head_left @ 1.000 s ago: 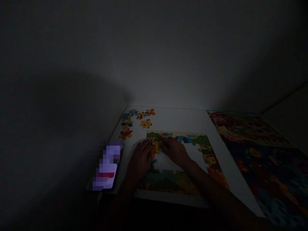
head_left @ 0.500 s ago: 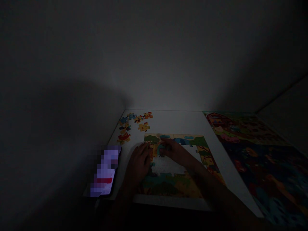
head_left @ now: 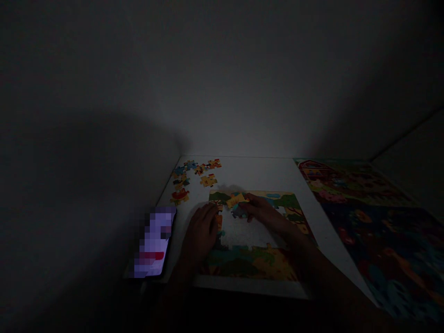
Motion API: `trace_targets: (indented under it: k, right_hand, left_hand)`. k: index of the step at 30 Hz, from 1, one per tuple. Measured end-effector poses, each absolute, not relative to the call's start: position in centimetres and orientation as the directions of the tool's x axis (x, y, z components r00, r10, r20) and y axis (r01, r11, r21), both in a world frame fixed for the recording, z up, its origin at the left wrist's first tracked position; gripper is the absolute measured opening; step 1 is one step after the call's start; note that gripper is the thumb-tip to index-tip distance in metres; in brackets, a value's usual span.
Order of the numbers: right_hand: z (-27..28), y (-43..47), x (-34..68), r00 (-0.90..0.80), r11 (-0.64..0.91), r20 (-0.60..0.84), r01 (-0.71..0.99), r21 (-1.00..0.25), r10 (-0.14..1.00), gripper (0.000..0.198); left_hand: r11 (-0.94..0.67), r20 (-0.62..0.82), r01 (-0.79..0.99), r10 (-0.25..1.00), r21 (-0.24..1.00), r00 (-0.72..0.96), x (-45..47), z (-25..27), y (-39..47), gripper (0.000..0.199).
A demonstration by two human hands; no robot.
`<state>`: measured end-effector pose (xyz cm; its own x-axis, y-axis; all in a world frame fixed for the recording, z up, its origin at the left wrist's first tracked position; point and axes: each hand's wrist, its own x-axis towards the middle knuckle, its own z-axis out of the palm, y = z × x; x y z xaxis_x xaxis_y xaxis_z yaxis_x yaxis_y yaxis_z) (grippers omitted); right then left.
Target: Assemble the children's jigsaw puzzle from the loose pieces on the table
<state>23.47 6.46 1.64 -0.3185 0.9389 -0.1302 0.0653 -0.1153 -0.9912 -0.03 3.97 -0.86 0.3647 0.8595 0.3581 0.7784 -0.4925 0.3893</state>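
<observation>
Pinching puzzle piece (head_left: pixel 236 200) in right hand (head_left: pixel 263 213); resting left hand (head_left: pixel 201 227), seemingly flat, on nine-o'clock edge of puzzle border (head_left: pixel 243 263) enclosing white surface (head_left: pixel 239 235).

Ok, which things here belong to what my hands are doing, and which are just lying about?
In the job: part-built puzzle; yellow-and-blue piece in the right hand; loose pieces at the back left.
Lying about: phone; colourful pictures on the right.

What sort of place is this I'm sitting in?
Probably a dim indoor corner, perhaps a room at home. Plain walls rise close behind and beside a white table, with a partly built jigsaw puzzle on it and what looks like a lit phone at its left edge.
</observation>
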Motion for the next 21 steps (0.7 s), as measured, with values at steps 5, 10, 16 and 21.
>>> trace_targets:
  k: [5, 10, 16, 21]
  right_hand:
    - [0.8, 6.8, 23.4, -0.244, -0.091, -0.117, 0.113, -0.989, 0.963, 0.035]
    - [0.8, 7.0, 23.8, -0.173, -0.116, -0.129, 0.083, -0.990, 0.977, 0.032]
    - [1.3, 6.8, 24.3, -0.102, -0.097, -0.106, 0.089, -0.991, 0.989, 0.044]
    - [0.4, 7.2, 24.8, -0.017, -0.077, -0.080, 0.135, -0.988, 0.997, 0.041]
  left_hand:
    - [-0.491, 0.356, 0.788, 0.859, 0.371, 0.368, -0.1, -1.1, 4.0, 0.037]
    - [-0.496, 0.363, 0.786, 0.856, 0.370, 0.369, -0.1, -1.2, 4.1, 0.035]
    - [-0.488, 0.358, 0.770, 0.863, 0.411, 0.357, -0.2, -1.2, 4.1, 0.039]
    - [-0.470, 0.338, 0.763, 0.876, 0.444, 0.343, -0.3, -1.1, 4.0, 0.045]
